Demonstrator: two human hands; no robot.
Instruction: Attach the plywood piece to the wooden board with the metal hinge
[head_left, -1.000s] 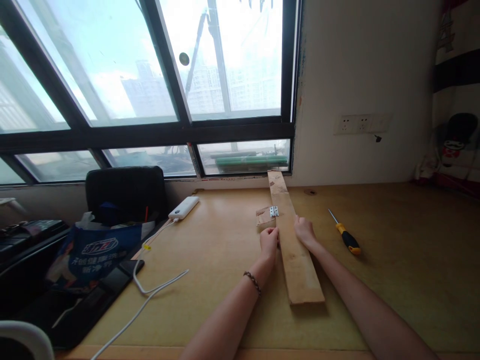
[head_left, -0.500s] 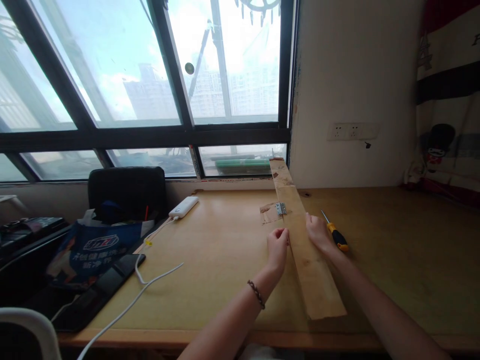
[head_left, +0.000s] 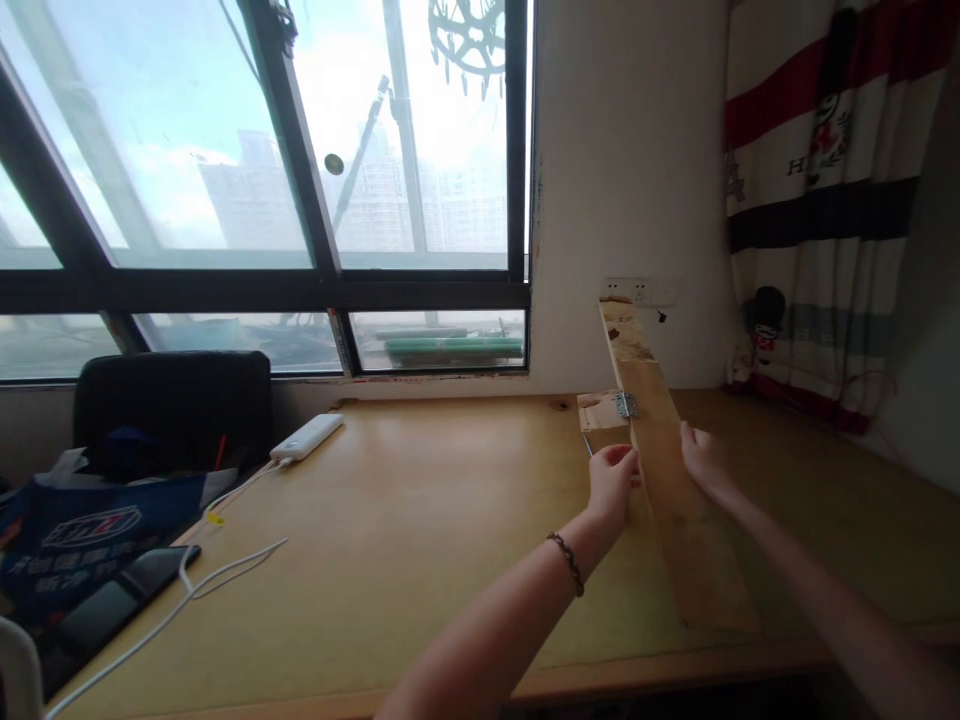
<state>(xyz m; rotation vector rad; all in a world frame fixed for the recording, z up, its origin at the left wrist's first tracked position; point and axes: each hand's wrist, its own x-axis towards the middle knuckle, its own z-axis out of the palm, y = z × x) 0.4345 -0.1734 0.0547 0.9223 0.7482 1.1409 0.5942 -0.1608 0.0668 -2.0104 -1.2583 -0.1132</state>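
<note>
A long wooden board (head_left: 660, 440) slants away from me above the table, its far end raised in front of the wall. My left hand (head_left: 613, 485) is closed on its left edge, thumb and fingers pinched together. Opposite, my right hand (head_left: 705, 462) grips the right edge. A metal hinge (head_left: 627, 405) sits at the board's left edge, joining it to a small wooden piece (head_left: 597, 411). Just beyond my left hand a thin metal shaft (head_left: 587, 444) shows, apparently the screwdriver's; its handle is hidden.
On the wooden table (head_left: 420, 520) lie a white power bank (head_left: 307, 437) and a white cable (head_left: 169, 612). A black chair (head_left: 176, 410) with a blue bag (head_left: 97, 530) stands at left. Behind are a window, wall socket (head_left: 639, 291) and curtain (head_left: 825, 220).
Both hands have carried the board with its hinge to the right, across where the screwdriver lies. The screwdriver's yellow and black handle is now out of sight. My view has turned right.
</note>
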